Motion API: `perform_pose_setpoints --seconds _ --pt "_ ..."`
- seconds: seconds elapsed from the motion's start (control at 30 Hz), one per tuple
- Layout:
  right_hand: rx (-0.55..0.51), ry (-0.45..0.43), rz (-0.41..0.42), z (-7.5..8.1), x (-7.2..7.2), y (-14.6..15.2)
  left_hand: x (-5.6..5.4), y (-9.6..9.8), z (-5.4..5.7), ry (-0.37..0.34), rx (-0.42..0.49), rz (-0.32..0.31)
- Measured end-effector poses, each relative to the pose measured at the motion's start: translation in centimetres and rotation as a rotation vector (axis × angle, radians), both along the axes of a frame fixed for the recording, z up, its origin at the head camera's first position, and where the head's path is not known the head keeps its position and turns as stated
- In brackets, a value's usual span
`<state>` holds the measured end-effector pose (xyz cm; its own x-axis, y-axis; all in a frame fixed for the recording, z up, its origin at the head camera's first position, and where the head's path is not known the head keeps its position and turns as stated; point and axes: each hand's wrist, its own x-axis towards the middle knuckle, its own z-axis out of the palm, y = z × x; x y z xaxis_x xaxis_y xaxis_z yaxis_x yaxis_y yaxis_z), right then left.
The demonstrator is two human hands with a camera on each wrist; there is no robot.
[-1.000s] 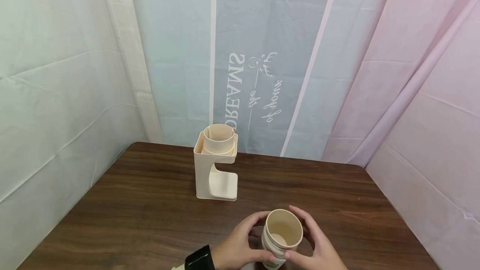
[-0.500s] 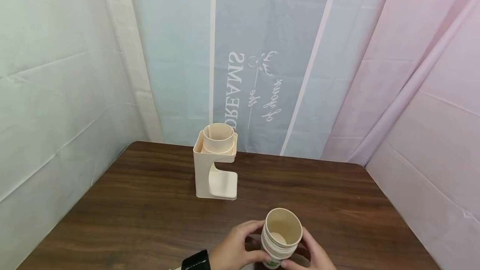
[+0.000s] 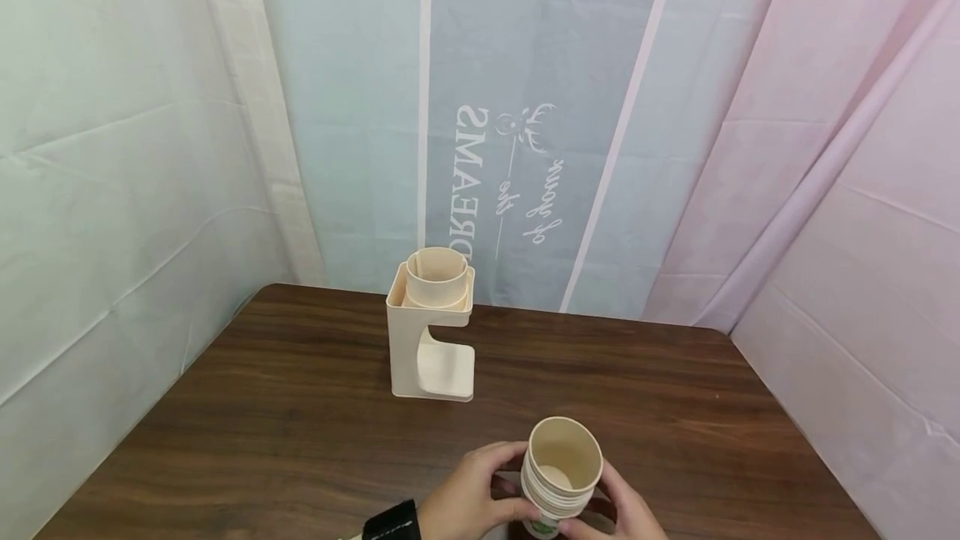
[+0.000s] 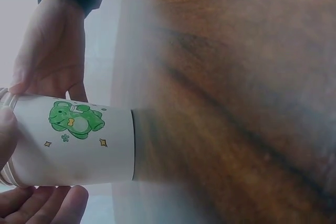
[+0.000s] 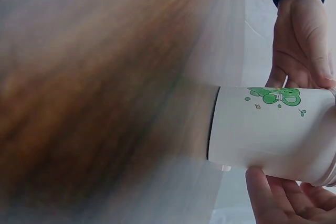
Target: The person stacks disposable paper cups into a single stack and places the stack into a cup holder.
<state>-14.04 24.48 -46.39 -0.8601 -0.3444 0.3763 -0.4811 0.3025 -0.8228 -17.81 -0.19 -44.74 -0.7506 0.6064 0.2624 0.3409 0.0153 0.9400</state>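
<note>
A stack of pale paper cups stands upright, mouths up, near the front of the table, several rims layered below the top one. My left hand grips its left side, thumb in front and fingers curled behind. From the right, my right hand holds it the same way, its thumb close to the left thumb. In the left wrist view the bottom cup shows a green bear print, and its base meets the wood. The right wrist view shows the lower cup wall with fingertips against it.
Farther back, left of the cups, stands a cream cup dispenser with a round open tube at its top and a cut-out above its foot. The dark wooden table is enclosed by pale cloth curtains.
Both hands have slid lower on the stack. The right fingers, earlier raised beside the top rim, now sit below it. The cups have barely shifted, and the dispenser stays put.
</note>
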Motion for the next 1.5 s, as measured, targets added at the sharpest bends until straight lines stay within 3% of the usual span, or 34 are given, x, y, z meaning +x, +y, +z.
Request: perform_pose_setpoints --seconds 0.17,0.3,0.43,0.67,1.03,1.2,1.5 --pt "-0.006 -0.001 -0.001 0.7 -0.1 -0.3 0.0 -0.1 0.4 -0.026 0.010 0.000" --pt "0.017 0.020 -0.009 1.6 -0.4 -0.6 -0.1 -0.4 1.1 0.009 -0.001 0.035" --pt "0.050 0.063 0.006 2.8 -1.0 -0.9 -0.3 -0.9 2.2 0.060 -0.009 0.065" --pt "0.062 0.055 0.030 6.1 -2.0 -2.1 -1.2 -2.1 4.7 0.065 -0.022 0.095" --pt "0.045 -0.026 0.043 12.2 -5.4 -4.8 -3.2 -4.3 9.5 0.203 -0.054 0.224" --pt "0.027 0.014 0.080 15.4 -7.1 -6.5 -4.3 -5.5 12.5 0.261 -0.021 0.258" --pt "-0.046 0.078 0.137 20.3 -10.7 -9.8 -6.0 -7.7 17.1 0.332 0.012 0.380"
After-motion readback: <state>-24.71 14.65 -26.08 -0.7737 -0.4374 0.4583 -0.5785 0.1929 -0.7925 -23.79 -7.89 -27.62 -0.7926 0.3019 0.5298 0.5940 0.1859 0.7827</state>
